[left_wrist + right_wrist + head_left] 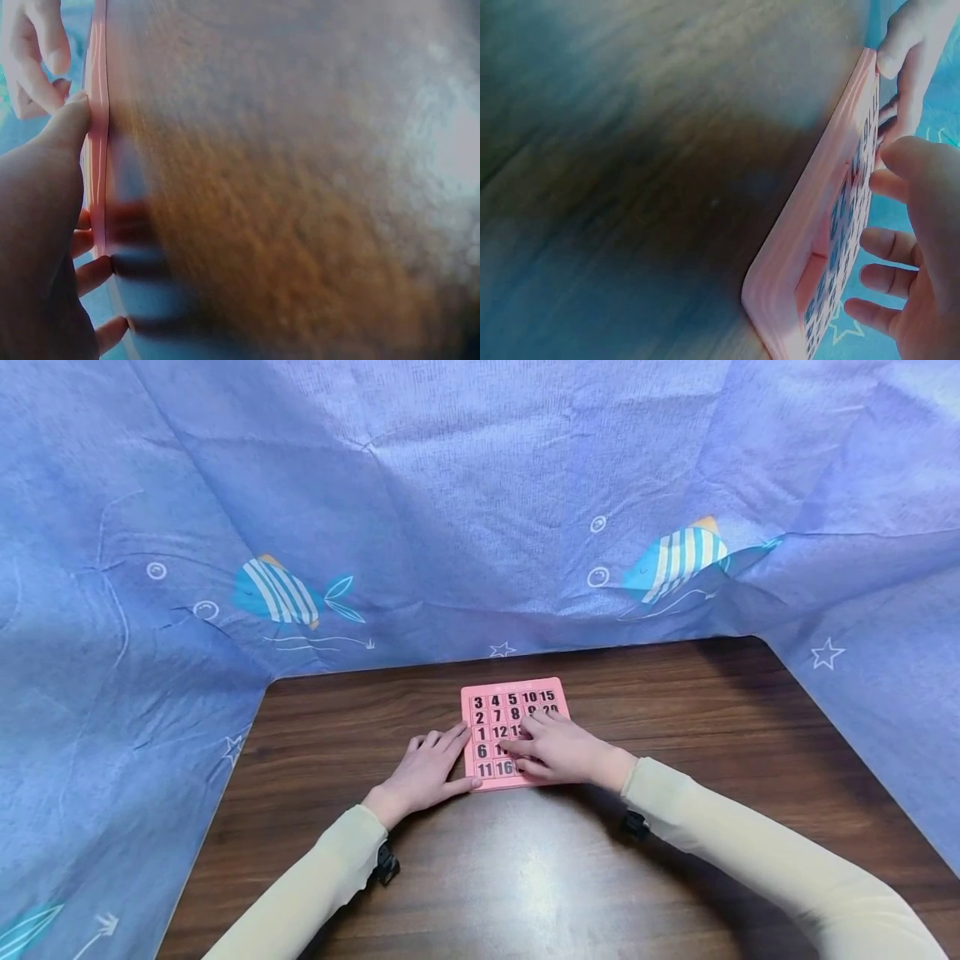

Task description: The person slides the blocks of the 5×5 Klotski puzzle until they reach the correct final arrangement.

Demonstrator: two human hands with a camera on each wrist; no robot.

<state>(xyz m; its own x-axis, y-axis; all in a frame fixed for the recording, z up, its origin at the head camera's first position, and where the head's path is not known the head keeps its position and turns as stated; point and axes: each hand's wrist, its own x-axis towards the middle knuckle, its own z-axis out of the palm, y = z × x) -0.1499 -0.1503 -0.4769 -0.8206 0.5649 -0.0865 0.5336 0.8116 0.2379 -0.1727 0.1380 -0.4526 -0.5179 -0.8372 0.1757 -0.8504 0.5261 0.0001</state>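
Note:
A pink number slide puzzle [487, 727] lies flat on the wooden table, with rows of black-numbered tiles facing up. My left hand [426, 772] rests at its left side, fairly straight fingers along that edge and the thumb at the near left corner. Over the tiles on the right half is my right hand [558, 750], its fingers slightly bent and spread, hiding several numbers. In the right wrist view, a recessed gap without a tile shows in the puzzle [780, 300] near its closest corner. The left wrist view shows the left thumb against the layered pink side [98, 150].
The dark brown table [322, 735] extends around the puzzle on all sides. Behind and beside it hangs a blue cloth [480, 510] printed with striped fish and stars. A small black device [386, 863] sits at the left wrist, another [635, 823] at the right.

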